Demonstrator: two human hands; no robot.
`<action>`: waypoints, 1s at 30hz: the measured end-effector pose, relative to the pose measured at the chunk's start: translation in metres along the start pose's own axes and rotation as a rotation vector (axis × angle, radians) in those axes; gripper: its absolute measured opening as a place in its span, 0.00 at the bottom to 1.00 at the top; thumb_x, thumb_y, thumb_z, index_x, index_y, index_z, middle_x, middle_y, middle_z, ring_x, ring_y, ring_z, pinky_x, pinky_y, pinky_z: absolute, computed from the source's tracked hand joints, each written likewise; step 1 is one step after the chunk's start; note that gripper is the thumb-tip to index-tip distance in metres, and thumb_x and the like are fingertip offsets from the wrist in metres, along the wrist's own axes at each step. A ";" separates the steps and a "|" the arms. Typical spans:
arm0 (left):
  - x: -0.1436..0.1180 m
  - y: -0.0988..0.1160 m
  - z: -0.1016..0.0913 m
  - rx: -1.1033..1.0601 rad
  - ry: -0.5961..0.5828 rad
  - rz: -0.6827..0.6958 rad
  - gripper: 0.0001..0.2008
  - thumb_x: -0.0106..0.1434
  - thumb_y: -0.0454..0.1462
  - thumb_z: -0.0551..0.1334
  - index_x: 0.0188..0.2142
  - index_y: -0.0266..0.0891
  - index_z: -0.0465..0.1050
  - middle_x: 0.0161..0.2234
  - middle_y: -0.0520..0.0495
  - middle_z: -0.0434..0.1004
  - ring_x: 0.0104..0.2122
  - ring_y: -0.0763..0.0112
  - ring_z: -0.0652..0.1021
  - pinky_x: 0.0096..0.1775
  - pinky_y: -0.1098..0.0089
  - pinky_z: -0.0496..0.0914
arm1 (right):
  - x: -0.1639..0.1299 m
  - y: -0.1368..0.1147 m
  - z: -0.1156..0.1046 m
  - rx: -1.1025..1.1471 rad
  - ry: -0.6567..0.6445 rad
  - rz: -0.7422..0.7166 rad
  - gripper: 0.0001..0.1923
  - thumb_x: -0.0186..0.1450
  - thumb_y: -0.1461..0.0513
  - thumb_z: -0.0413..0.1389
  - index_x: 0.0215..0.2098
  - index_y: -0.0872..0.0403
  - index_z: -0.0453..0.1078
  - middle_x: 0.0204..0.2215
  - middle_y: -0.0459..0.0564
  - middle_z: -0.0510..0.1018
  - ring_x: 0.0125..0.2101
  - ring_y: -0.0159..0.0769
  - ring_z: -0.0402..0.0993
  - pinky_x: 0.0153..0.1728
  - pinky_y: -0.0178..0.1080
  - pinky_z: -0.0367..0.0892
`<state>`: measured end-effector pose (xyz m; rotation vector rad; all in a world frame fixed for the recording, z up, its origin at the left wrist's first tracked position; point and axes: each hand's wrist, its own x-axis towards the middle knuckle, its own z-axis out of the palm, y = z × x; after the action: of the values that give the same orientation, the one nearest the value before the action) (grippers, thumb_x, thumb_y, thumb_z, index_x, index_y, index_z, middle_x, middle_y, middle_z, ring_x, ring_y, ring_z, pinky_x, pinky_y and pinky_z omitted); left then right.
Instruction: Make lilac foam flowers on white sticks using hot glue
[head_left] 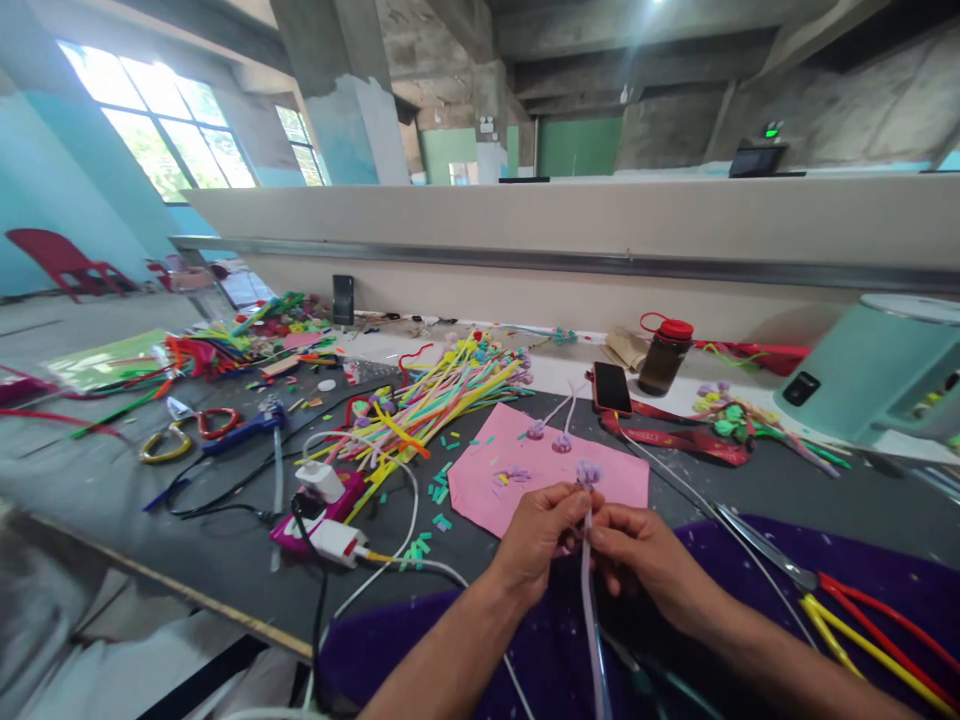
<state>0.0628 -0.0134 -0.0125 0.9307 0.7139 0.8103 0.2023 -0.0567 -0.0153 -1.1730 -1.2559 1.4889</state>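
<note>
My left hand pinches a lilac pipe-cleaner flower just under its bloom. The fingers of my right hand close on its pale stem, which hangs down between my hands toward me. A pink sheet lies just beyond my hands. On it rest two small purple blooms with stems, a nearer one and a farther one, plus a little heap of purple and yellow cut pieces. My fingers partly hide where they grip the stem.
Left of the sheet are scattered green bits, a bundle of coloured pipe cleaners, a magenta power strip, a blue glue gun and pliers. Toward the right lie a phone, a bottle, scissors and a kettle.
</note>
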 end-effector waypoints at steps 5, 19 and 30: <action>0.000 -0.001 0.001 -0.051 0.031 -0.016 0.12 0.47 0.41 0.68 0.25 0.31 0.75 0.20 0.52 0.67 0.16 0.83 0.63 0.19 0.78 0.54 | -0.001 -0.004 0.000 -0.097 0.015 -0.028 0.15 0.60 0.55 0.54 0.21 0.56 0.61 0.12 0.39 0.65 0.12 0.23 0.59 0.13 0.27 0.48; -0.015 0.071 -0.073 -0.233 0.135 0.227 0.11 0.51 0.39 0.65 0.31 0.33 0.73 0.16 0.57 0.65 0.10 0.89 0.56 0.12 0.83 0.45 | -0.004 -0.036 0.010 -0.379 -0.245 -0.007 0.10 0.60 0.60 0.52 0.25 0.57 0.68 0.21 0.43 0.71 0.16 0.24 0.65 0.18 0.28 0.57; -0.008 0.068 -0.083 -0.333 0.149 0.241 0.10 0.51 0.38 0.64 0.32 0.32 0.70 0.17 0.58 0.64 0.11 0.88 0.57 0.11 0.84 0.48 | 0.124 -0.034 0.034 -1.278 -0.090 -0.261 0.09 0.61 0.61 0.51 0.32 0.56 0.73 0.31 0.51 0.78 0.33 0.38 0.73 0.29 0.33 0.60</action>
<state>-0.0285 0.0378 0.0148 0.6662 0.5771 1.1816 0.1444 0.0617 0.0038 -1.5774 -2.4303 0.4189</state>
